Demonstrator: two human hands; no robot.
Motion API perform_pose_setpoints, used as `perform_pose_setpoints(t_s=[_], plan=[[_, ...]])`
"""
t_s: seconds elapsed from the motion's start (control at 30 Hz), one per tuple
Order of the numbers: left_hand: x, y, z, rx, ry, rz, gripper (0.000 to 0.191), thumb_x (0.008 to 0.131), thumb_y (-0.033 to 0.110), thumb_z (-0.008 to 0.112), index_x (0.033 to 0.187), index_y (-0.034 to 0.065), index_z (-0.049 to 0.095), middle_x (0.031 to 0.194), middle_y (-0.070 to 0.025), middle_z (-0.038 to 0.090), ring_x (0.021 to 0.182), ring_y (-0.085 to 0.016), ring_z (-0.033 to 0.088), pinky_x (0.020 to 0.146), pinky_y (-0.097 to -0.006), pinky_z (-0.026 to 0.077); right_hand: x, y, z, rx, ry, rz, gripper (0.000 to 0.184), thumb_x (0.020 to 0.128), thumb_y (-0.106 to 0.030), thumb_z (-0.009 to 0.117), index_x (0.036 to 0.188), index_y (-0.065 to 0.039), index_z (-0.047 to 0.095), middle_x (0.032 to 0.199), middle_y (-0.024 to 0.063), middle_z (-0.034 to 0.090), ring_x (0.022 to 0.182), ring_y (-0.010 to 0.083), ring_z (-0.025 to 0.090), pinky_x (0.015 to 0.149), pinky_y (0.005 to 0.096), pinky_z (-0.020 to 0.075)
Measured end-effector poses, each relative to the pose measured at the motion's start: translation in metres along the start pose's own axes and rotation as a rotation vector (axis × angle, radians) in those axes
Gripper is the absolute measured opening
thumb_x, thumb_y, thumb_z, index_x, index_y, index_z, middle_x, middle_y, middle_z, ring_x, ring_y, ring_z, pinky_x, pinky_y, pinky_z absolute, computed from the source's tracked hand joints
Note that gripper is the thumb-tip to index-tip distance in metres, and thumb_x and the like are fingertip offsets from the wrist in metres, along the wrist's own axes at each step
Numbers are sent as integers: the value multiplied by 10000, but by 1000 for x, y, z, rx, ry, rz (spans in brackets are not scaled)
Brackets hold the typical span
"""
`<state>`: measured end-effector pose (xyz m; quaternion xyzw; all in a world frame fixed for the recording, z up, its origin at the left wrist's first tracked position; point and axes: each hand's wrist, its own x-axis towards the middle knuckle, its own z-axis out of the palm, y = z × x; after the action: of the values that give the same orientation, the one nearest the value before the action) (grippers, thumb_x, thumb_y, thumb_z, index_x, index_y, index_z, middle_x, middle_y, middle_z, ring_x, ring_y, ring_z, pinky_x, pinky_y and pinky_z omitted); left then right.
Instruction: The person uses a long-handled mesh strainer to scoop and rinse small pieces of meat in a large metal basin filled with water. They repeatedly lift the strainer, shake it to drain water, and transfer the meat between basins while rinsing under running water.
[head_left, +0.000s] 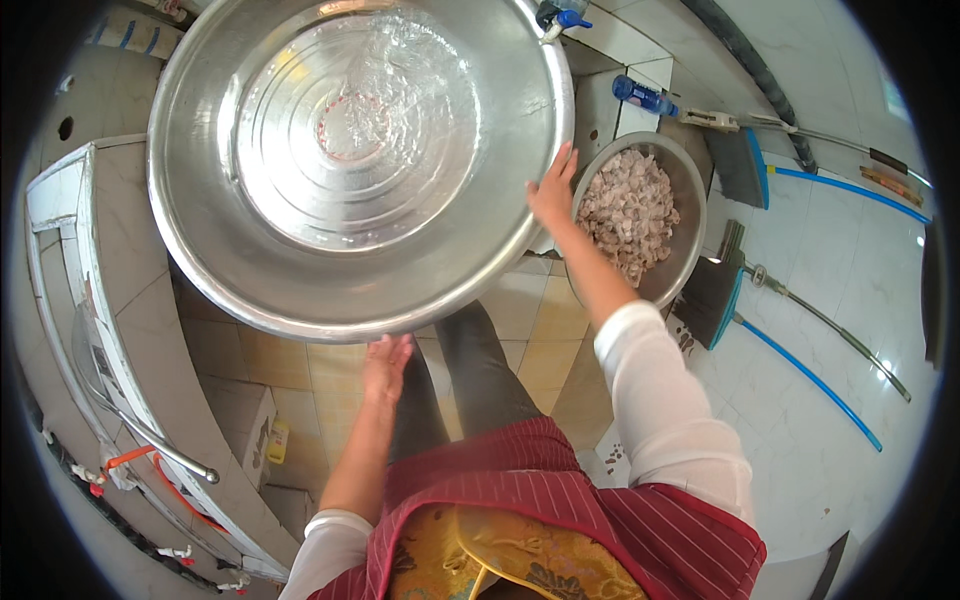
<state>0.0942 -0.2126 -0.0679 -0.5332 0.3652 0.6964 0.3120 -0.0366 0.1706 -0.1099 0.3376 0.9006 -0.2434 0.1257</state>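
Observation:
A large round metal basin (296, 296) fills the upper middle of the view, with shallow, rippled water (420, 112) over its ringed bottom. My right hand (553, 191) grips its right rim, thumb towards the inside and fingers along the outer edge. At the near rim, my left hand (388, 367) has its fingers against the underside, and the fingertips are partly hidden there. Beside my right forearm stands a smaller metal bowl (691, 195) heaped with pale, greyish-pink pieces of food (630, 202), whose exact kind I cannot tell.
A tap with a blue handle (574, 20) stands over the basin's upper right rim. A blue bottle (643, 95) lies behind the bowl. Brooms (716, 300) and poles lean along the right wall. A tiled counter (135, 247) with a metal ladle (180, 457) runs along the left.

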Motion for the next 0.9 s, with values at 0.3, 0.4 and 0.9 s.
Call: perform_pose_setpoints(t_s=[0.3, 0.4, 0.9], plan=[[32, 152, -41, 153, 197, 453, 230, 849, 268, 631, 962, 106, 514, 745, 9, 489, 676, -98, 505, 698, -281, 476, 77, -2, -38, 41, 44, 77, 936, 802, -162, 623, 1424, -84, -71, 1454, 256, 71, 1322, 386, 215, 1075, 389, 248], [50, 185, -43, 405, 153, 499, 327, 840, 281, 643, 1052, 70, 510, 883, -9, 548, 778, -120, 528, 705, -300, 450, -18, -8, 3, -86, 52, 232, 894, 849, -147, 555, 1407, -60, -138, 1377, 333, 156, 1223, 424, 349, 1019, 382, 326], [-152, 233, 86, 677, -19, 1067, 189, 800, 94, 628, 919, -48, 593, 814, -29, 581, 728, -79, 494, 686, -224, 384, 17, 60, 43, 177, -115, 249, 860, 836, -272, 609, 1443, -152, 12, 1349, 212, 392, 1176, 377, 442, 940, 422, 382]])
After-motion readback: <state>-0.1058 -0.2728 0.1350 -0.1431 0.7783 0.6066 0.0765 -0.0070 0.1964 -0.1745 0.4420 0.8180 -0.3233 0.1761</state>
